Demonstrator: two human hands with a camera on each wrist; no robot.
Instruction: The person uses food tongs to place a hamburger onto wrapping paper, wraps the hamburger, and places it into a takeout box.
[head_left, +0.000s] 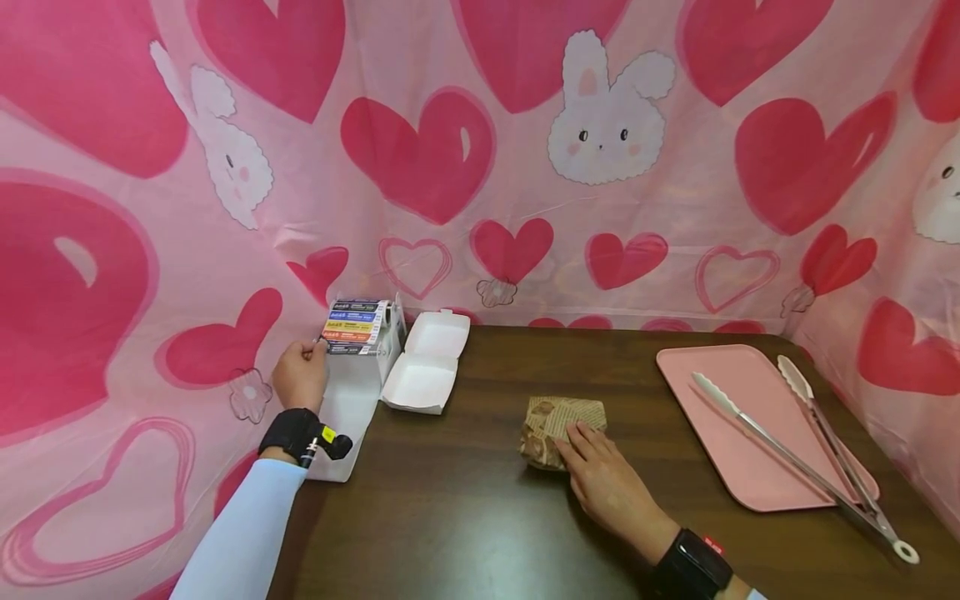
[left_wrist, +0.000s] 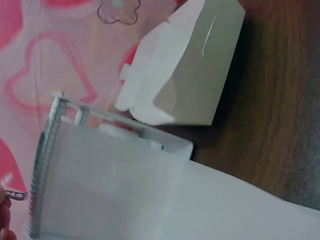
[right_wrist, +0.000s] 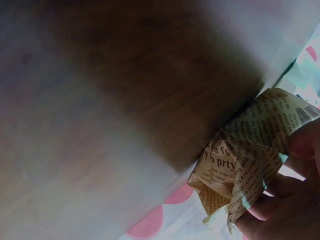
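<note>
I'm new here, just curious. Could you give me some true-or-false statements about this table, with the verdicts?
1. The right hand touches the parcel. True.
2. The white box is closed. False: it stands open.
3. The tongs lie across the pink tray, handle end past its edge. True.
4. The left hand lies on the tray. False: it is at the label rack, pinching a small dark strip.
5. The parcel's wrapping is plain white. False: it is brown with printed text.
</note>
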